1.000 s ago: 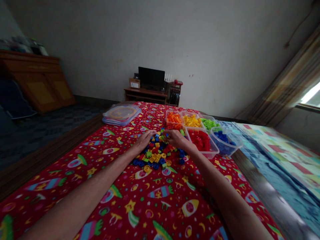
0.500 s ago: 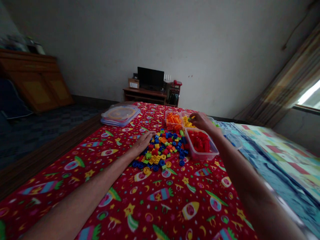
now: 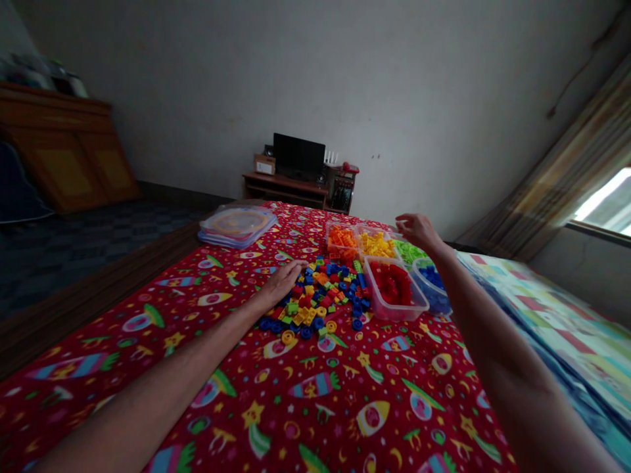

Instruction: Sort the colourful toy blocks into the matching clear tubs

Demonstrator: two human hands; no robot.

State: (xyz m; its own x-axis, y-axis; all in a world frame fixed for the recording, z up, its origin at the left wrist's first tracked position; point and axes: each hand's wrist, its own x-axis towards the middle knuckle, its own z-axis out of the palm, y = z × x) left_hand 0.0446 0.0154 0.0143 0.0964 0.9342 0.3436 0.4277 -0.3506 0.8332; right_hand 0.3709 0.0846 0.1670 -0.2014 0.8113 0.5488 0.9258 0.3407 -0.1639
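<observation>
A pile of small plastic blocks [image 3: 320, 295] in mixed colours lies on the red rocket-print cloth [image 3: 315, 394]. My left hand [image 3: 283, 279] rests flat on the pile's left edge, fingers stretched out. My right hand [image 3: 417, 230] hovers over the bin of green blocks [image 3: 410, 252], fingers loosely apart with nothing visible in them. Around it stand clear bins of sorted blocks: orange [image 3: 331, 244], yellow [image 3: 365, 234], red [image 3: 394, 313] and blue [image 3: 434, 302]. My right forearm crosses over the blue bin.
A stack of clear lids [image 3: 237, 225] lies at the cloth's far left. Beyond the bed stand a low table with a dark screen [image 3: 298, 156] and a wooden cabinet [image 3: 64, 151] at left. A pastel patterned cover [image 3: 566, 315] runs along the right, below a curtain.
My right hand left the pile, passed over the yellow bin with a green piece, and now hangs over the green bin. The left hand stayed put.
</observation>
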